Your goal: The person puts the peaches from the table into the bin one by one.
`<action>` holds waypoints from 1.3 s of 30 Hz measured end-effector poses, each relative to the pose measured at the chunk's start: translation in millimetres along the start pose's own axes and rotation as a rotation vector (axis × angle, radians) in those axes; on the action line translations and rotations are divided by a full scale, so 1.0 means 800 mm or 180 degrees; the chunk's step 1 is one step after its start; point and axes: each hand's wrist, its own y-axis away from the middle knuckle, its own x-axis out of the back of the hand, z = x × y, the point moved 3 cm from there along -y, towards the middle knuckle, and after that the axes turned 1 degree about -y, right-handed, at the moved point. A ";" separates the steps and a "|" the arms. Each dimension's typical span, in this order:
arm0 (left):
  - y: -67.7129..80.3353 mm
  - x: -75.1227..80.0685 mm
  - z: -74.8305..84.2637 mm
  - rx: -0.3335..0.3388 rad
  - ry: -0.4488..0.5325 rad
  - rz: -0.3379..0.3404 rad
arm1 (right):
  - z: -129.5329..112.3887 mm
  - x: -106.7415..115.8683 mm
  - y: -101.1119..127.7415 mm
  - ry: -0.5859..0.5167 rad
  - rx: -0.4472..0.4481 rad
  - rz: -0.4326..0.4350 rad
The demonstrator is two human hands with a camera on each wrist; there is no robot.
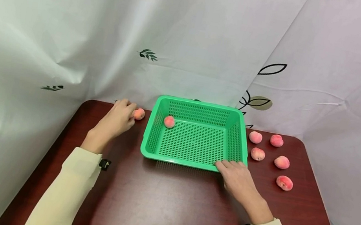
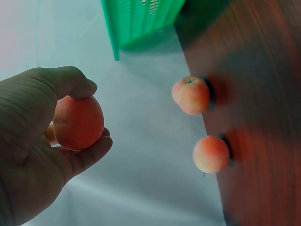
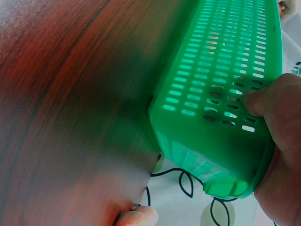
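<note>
Left hand (image 1: pixel 118 117) at the far left of the table (image 1: pixel 165 205), fingers and thumb curled around a peach (image 2: pixel 77 122) just left of the green basket (image 1: pixel 190 161); the wrist view shows thumb above and fingers below the fruit. Right hand (image 1: pixel 236 176) grips the basket's near right corner, fingertips (image 3: pixel 261 101) pressed against the perforated wall. One peach inside the basket (image 1: pixel 169 122) lies at its far left; five loose peaches (image 1: pixel 257 153) lie on the table to the right. The held peach is probably light, rounded and easily bruised, so a broad cupping hold around its middle suits it. The basket looks light and rigid, likely to slide unless steadied at the rim.
</note>
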 end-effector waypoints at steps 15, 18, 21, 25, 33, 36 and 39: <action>-0.030 0.011 0.031 -0.0063 0.0075 0.0013 | -0.003 0.002 -0.001 0.0006 -0.0005 -0.0002; -0.036 0.012 0.036 -0.0031 0.0079 -0.0063 | -0.004 0.001 -0.001 -0.0001 -0.0019 -0.0014; -0.043 0.012 0.040 -0.0034 0.0064 -0.0131 | -0.003 0.001 0.000 0.0001 -0.0029 -0.0026; -0.054 0.010 0.047 -0.0120 0.0034 -0.0155 | -0.003 0.001 0.001 -0.0003 -0.0026 -0.0012; -0.080 0.002 0.063 -0.0150 0.0127 -0.0400 | 0.001 0.001 0.001 -0.0014 0.0001 0.0136; -0.088 -0.001 0.069 -0.0157 0.0103 -0.0499 | 0.002 0.000 0.000 -0.0011 -0.0005 0.0109; -0.094 -0.004 0.073 -0.0173 0.0090 -0.0612 | 0.001 -0.002 0.000 -0.0030 -0.0010 0.0050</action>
